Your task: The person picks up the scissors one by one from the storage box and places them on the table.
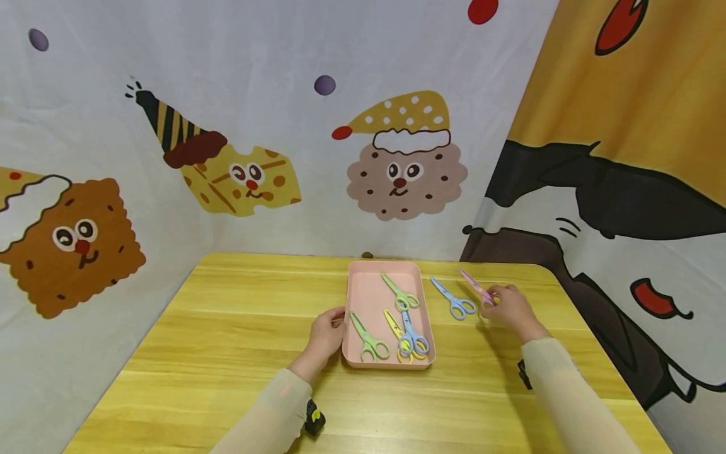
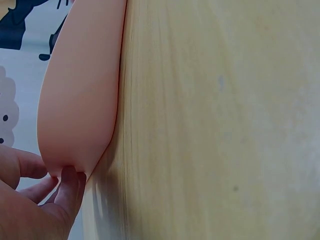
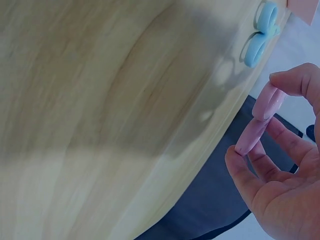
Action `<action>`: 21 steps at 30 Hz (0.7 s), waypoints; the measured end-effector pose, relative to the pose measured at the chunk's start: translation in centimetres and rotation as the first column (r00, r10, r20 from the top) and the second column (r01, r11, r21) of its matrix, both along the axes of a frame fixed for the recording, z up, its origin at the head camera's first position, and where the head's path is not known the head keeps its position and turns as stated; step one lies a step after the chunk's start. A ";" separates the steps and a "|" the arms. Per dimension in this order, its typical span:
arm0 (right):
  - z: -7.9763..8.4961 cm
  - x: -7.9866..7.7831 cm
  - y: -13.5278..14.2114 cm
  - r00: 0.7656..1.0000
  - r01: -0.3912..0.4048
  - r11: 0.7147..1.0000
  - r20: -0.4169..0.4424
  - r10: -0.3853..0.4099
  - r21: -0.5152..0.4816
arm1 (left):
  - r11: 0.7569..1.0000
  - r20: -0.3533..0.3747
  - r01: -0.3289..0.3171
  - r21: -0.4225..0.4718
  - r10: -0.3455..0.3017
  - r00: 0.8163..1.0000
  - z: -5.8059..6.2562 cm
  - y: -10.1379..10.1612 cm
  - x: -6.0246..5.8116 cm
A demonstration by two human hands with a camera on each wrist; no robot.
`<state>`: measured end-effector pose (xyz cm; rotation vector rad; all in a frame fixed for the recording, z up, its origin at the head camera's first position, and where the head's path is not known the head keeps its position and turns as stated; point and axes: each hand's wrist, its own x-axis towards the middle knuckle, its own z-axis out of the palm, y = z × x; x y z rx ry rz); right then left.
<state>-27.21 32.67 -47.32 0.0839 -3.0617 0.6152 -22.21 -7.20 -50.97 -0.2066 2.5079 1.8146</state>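
Pink scissors [image 1: 476, 287] hang above the table to the right of the tray [image 1: 363, 287], pinched by the loops between the thumb and fingers of the right hand [image 1: 513, 310]. Their two rounded loops look smooth and slightly glossy, like moulded plastic, and the slim blades point away from the person. Beside the tray, between it and those scissors, lies a blue pair [image 1: 454, 300] of the same build. The left hand [image 1: 326, 334] grips the tray's left wall, thumb and fingers closed on its edge.

The tray is a shallow pink rectangle with rounded corners and a smooth matte wall. Inside it, a green pair [image 1: 391, 283] lies toward the far right, another green one [image 1: 361, 330] near the left wall, and a yellow pair [image 1: 393, 323] partly under a second blue one [image 1: 408, 326]. Under the tray, the table [image 1: 238, 328] has a yellowish wood grain; behind it hangs a pale cloth [image 1: 272, 38] printed with cartoon snacks in party hats.

Small dark marks on some blades (perhaps lettering) are too fine to read. Some fingertips of the left hand are hidden behind the tray's corner. From the right wrist, the pink blades are hard to make out, and only the loops show clearly.
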 end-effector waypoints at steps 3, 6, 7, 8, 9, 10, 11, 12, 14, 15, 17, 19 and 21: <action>0.0 0.1 0.3 1.000 0.002 1.000 -0.014 -0.001 0.013 | 1.000 0.001 -0.001 -0.001 0.001 1.000 -0.1 0.0 0.0; 0.0 0.2 0.6 0.999 0.003 1.000 -0.033 -0.002 0.019 | 1.000 -0.004 0.000 -0.002 0.000 1.000 -0.1 0.0 0.0; 0.0 0.3 0.6 0.999 0.002 1.000 -0.038 -0.002 0.020 | 1.000 -0.006 0.000 0.000 0.000 1.000 -0.1 0.0 0.0; -0.1 0.3 0.8 0.999 0.002 1.000 -0.041 -0.001 0.018 | 1.000 -0.008 0.001 0.002 -0.001 1.000 -0.1 0.0 0.0; -0.1 0.3 0.9 0.999 0.002 1.000 -0.043 -0.001 0.019 | 1.000 -0.011 0.002 0.003 -0.002 1.000 -0.1 0.0 0.0; -0.1 0.4 1.0 0.999 0.006 1.000 -0.041 -0.005 0.020 | 1.000 -0.012 0.004 0.005 -0.003 1.000 -0.1 0.0 0.0; -0.2 0.4 1.1 0.999 0.009 1.000 -0.039 -0.008 0.022 | 1.000 -0.013 0.004 0.008 -0.004 1.000 -0.1 0.0 0.0; -0.3 0.4 1.2 0.999 0.010 1.000 -0.038 -0.009 0.027 | 1.000 -0.014 0.006 0.010 -0.006 1.000 -0.1 0.0 0.0; -0.3 0.5 1.4 1.000 0.016 0.999 -0.026 -0.015 0.029 | 1.000 -0.016 0.009 0.010 -0.009 1.000 -0.1 0.0 0.0; -0.3 0.5 1.5 1.000 0.020 0.999 -0.019 -0.019 0.031 | 1.000 -0.017 0.009 0.010 -0.009 1.000 0.0 0.0 0.1; -0.3 0.6 1.7 1.000 0.028 0.999 -0.003 -0.028 0.027 | 1.000 -0.019 0.009 0.009 -0.009 1.000 0.0 0.0 0.1; -0.2 0.7 1.8 0.999 0.034 0.999 0.011 -0.034 0.023 | 1.000 -0.023 0.011 0.008 -0.010 1.000 0.0 0.0 0.1; -0.1 0.8 2.0 0.999 0.030 0.999 0.015 -0.031 0.023 | 1.000 -0.026 0.011 0.010 -0.011 1.000 0.0 -0.1 0.1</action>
